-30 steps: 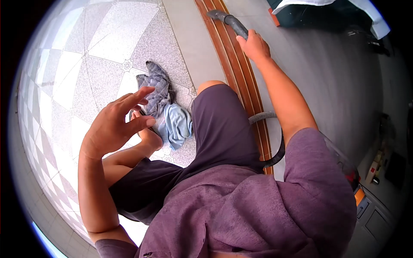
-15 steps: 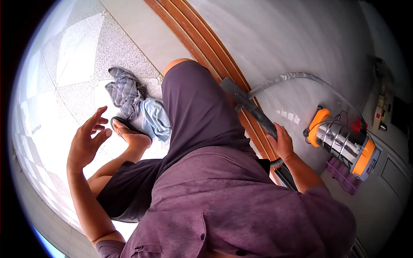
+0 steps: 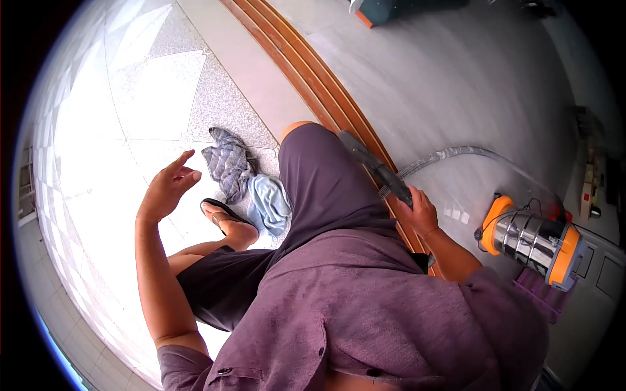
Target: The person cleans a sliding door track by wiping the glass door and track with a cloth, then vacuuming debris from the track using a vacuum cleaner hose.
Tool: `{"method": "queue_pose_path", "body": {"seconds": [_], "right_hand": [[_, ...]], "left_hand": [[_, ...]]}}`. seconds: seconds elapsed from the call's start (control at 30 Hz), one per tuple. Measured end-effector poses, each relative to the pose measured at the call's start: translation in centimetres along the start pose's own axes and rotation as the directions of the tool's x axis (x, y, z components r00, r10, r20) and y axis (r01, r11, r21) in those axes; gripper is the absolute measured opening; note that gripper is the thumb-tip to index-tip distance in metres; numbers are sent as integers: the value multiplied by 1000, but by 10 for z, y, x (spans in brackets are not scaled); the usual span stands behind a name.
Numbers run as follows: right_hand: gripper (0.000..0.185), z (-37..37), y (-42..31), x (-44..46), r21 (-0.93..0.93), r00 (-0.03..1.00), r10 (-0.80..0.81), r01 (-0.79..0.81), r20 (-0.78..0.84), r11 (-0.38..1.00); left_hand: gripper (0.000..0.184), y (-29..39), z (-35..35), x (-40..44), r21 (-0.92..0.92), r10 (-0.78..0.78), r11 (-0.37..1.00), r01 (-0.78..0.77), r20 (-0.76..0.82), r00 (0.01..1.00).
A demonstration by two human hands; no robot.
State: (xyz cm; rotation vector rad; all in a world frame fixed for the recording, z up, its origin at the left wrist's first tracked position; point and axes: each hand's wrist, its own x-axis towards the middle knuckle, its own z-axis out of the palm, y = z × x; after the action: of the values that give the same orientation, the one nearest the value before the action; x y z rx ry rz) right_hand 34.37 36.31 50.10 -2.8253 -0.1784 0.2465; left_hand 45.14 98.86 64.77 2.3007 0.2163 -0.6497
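My right hand (image 3: 420, 212) is wrapped round the handle end of a black vacuum cleaner nozzle (image 3: 370, 161), whose wide head lies along the brown door track (image 3: 326, 94) beside my knee. A grey ribbed hose (image 3: 466, 151) curves from near the nozzle towards the vacuum cleaner (image 3: 527, 240), a steel drum with orange ends. In the air over the bright tiles, my left hand (image 3: 166, 189) is empty, fingers stretched out and thumb apart. Closest to it lie a grey plaid cloth (image 3: 228, 163) and a light blue cloth (image 3: 268, 203), crumpled together on the floor.
My sandalled foot (image 3: 225, 218) rests next to the cloths. Under the vacuum cleaner is a purple crate (image 3: 538, 296). Grey smooth floor (image 3: 450, 78) spreads beyond the track. At the top edge stands a dark green object (image 3: 381, 12), partly cut off.
The view has shifted, so the cloths and vacuum cleaner appear lower and farther right. My left hand has risen in the picture. The nozzle has slid slightly along the track, still in my right hand.
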Motion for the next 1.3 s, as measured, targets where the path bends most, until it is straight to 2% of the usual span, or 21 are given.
{"method": "queue_pose_path", "body": {"seconds": [0.13, 0.2, 0.27, 0.3, 0.33, 0.37, 0.4, 0.47, 0.53, 0.6, 0.67, 0.8, 0.83, 0.87, 0.9, 0.93, 1.0, 1.03, 1.13, 1.17, 1.3], "right_hand": [[59, 2, -11, 35, -2, 999, -29, 29, -24, 1000], [58, -7, -17, 55, -40, 1000, -25, 26, 5, 999], [59, -24, -25, 76, -68, 998, -41, 44, 44, 997], [59, -32, -26, 80, -81, 997, -45, 50, 69, 995], [59, -33, -29, 82, -87, 995, -42, 50, 89, 995], [57, -34, -26, 87, -73, 993, -71, 78, 96, 994], [56, -41, -27, 94, -71, 991, -83, 90, 100, 993], [52, -42, -32, 88, -34, 992, -55, 59, 112, 998], [52, -36, -27, 84, -44, 996, -23, 27, 91, 999], [53, -25, -18, 81, -53, 995, 5, 1, 103, 999], [54, -17, -18, 84, -48, 998, 8, -4, 65, 999], [57, 19, -21, 103, 30, 995, -80, 81, -56, 996], [57, 29, -25, 112, 32, 994, -87, 89, -71, 996], [57, 39, -31, 128, 33, 992, -92, 96, -86, 995], [56, 46, -37, 144, 43, 990, -97, 102, -107, 994], [55, 55, -47, 160, 56, 986, -109, 117, -126, 992], [51, 69, -71, 199, 52, 988, -81, 89, -134, 995], [51, 74, -86, 219, 71, 988, -70, 80, -137, 994], [55, 81, -129, 289, 54, 996, -18, 23, -92, 998], [54, 81, -144, 312, 58, 996, -7, 12, -87, 998], [54, 76, -207, 408, 95, 995, 84, -79, -55, 992]], "left_hand": [[74, 5, -19, 7, -47, -107, 994, 102, -110, 988], [73, 3, -31, 13, -27, -89, 996, 85, -167, 982], [72, -5, -45, 27, 130, 41, 991, 0, -314, 949], [71, 14, -55, 22, 97, 74, 994, -41, -369, 926], [68, 5, -60, 44, -145, 175, 953, -266, -453, 874], [67, 26, -65, 38, -578, 133, 708, -405, -454, 881], [68, 33, -76, 43, -814, 141, 426, -394, -370, 918], [68, 43, -112, 58, -681, 36, 686, -259, -323, 946], [67, 68, -134, 62, -391, -10, 897, -208, -486, 874], [68, 76, -143, 65, -434, 97, 802, -411, -584, 806], [65, 89, -132, 46, -520, 160, 671, -528, -594, 788], [62, 59, -69, 39, -529, 182, 716, -456, -489, 853], [63, 42, -47, 43, -551, 138, 739, -388, -441, 887], [63, 23, -31, 52, -476, 46, 853, -212, -336, 941], [62, 27, -24, 46, -29, 77, 996, -86, -236, 969], [61, 32, -21, 33, 438, 59, 899, 4, -130, 990], [63, 34, -15, 20, 359, 256, 904, -232, -22, 966], [63, 38, -12, 18, 50, 174, 984, -173, -27, 984], [64, 51, -5, 5, -37, 191, 980, -194, -68, 979], [65, 48, -4, 5, 99, 247, 966, -240, -63, 967], [62, 46, 2, 3, 120, 55, 991, -58, 24, 998]]}}
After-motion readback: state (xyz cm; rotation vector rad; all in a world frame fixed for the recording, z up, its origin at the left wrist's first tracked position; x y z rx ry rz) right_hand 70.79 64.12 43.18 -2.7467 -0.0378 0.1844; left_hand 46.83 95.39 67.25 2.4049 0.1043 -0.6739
